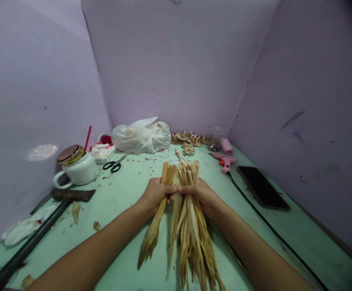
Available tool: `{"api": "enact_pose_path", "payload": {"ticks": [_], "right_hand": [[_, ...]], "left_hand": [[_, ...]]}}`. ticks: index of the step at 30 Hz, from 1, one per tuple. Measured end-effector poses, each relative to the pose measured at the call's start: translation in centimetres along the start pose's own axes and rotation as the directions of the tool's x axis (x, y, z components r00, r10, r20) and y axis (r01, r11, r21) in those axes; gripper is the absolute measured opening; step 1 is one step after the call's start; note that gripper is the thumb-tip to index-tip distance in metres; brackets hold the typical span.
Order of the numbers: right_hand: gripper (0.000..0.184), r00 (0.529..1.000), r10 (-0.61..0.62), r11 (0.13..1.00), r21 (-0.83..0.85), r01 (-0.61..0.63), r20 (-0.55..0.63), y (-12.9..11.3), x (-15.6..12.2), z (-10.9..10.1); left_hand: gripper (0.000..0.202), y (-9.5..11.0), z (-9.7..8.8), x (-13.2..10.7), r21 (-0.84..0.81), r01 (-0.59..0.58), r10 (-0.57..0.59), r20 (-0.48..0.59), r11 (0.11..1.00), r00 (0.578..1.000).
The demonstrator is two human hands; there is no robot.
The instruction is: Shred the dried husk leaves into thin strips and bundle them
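A bundle of dried straw-coloured leaf strips (191, 226) is held upright over the pale green table (124, 194). My left hand (156, 193) is closed around a few strips (154, 230) pulled slightly apart to the left of the main bundle. My right hand (202, 193) is closed around the thicker bunch, with the strip tips standing above both fists and the long ends hanging toward me.
A white lidded mug (77, 167), black scissors (115, 163), a white plastic bag (142, 135), small woven straw pieces (189, 141), a pink glue gun (226, 161) with its black cord, a dark phone (262, 188) and a hammer (57, 204) lie around. Purple walls enclose the table.
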State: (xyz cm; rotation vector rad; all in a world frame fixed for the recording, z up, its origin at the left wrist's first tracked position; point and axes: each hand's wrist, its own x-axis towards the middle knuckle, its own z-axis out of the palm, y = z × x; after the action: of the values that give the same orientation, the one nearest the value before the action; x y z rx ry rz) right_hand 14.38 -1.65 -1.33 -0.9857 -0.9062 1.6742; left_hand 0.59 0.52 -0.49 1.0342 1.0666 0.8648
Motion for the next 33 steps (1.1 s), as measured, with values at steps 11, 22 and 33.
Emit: {"api": "enact_pose_path", "payload": {"ticks": [11, 22, 33], "right_hand": [[0.025, 0.993, -0.081, 0.98, -0.19, 0.063, -0.09, 0.06, 0.24, -0.15], [0.024, 0.99, -0.104, 0.963, -0.26, 0.075, -0.1, 0.04, 0.36, -0.26], [0.023, 0.993, -0.114, 0.975, -0.192, 0.113, 0.005, 0.03, -0.19, 0.51]], "left_hand": [[0.014, 0.15, 0.08, -0.16, 0.099, 0.041, -0.041, -0.003, 0.994, 0.999], [0.017, 0.39, 0.16, -0.37, 0.113, 0.036, -0.037, 0.006, 0.993, 0.999], [0.017, 0.02, 0.11, -0.18, 0.137, 0.026, -0.028, 0.012, 0.99, 1.0]]}}
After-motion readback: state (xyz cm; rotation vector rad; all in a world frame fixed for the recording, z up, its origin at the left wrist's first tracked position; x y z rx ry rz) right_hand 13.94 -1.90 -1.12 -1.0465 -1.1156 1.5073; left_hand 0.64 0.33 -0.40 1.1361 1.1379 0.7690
